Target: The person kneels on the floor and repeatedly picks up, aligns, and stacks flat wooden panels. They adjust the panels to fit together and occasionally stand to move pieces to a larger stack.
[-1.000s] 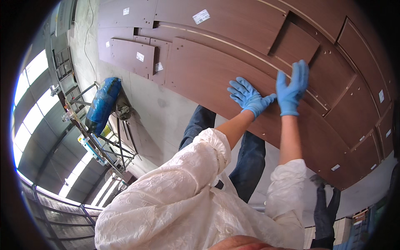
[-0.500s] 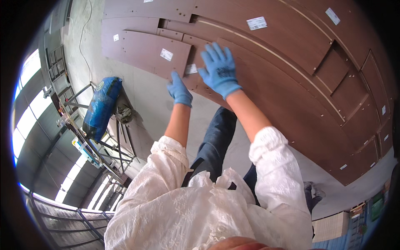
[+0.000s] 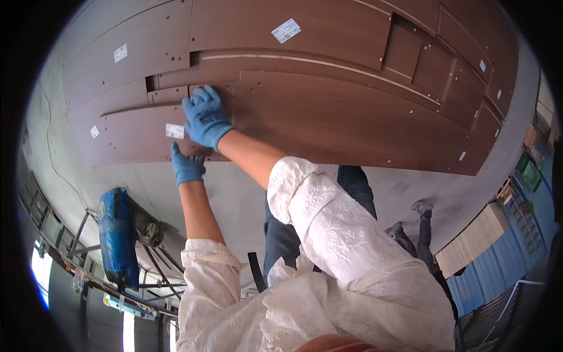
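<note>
Brown flat panels of several shapes lie overlapped in a wide stack (image 3: 328, 123) ahead of me. On its left part lies a smaller, slightly curved panel (image 3: 138, 130) with a white label (image 3: 175, 131). My right hand (image 3: 208, 119), in a blue knit glove with dark print, rests over this panel's right end, fingers stretched forward. Just below it, my left hand (image 3: 189, 166), gloved alike, is at the near edge, one digit pointing up beside the label. Its other fingers look bent round the edge and are partly hidden. The right hand covers the panel's corner.
A blue wrapped bundle (image 3: 115, 237) leans by a dark metal frame (image 3: 155, 264) at left. Another person's legs (image 3: 417, 234) stand on the grey floor at right. Beyond them are a pale stacked pile (image 3: 472, 240) and a green bin (image 3: 532, 178).
The view has turned, so the stack appears level and farther left. My right hand has come from the stack's middle onto the small panel's right end. My left hand stays by its near edge.
</note>
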Available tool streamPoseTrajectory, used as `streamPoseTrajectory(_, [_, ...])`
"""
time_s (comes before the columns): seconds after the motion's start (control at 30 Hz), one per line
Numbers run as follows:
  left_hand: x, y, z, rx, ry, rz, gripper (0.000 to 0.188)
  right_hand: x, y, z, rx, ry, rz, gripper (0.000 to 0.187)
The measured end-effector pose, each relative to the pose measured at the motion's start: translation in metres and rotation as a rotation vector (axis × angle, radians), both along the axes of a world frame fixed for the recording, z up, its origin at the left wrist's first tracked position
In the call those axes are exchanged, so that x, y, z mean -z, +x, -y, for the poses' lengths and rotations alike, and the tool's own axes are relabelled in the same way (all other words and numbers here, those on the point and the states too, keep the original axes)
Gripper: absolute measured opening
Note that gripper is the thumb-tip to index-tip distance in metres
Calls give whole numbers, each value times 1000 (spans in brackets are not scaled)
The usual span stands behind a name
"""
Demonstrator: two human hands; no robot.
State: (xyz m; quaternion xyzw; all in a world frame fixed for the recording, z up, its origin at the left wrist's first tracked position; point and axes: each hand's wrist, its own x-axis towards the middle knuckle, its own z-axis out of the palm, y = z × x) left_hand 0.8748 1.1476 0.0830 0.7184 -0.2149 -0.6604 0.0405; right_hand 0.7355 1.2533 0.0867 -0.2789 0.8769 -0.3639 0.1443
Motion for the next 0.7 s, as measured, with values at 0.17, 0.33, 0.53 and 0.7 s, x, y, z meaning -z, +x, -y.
streamPoseTrajectory(0.17, [-21, 23, -1, -17, -191, -280, 82, -59, -4, 21, 119, -113, 445, 30])
streamPoseTrajectory(0.33, [-44, 47, -13, 19, -388, -256, 85, -101, -3, -2, 15, -121, 588, 25])
streamPoseTrajectory(0.53, [-104, 68, -49, 294, -778, 32, 77, -132, -12, -119, -246, -164, 908, 47])
streamPoseTrajectory(0.7, [-131, 16, -54, 1607, -1897, 277, 55, -159, -30, -227, 21, -493, 1045, 55])
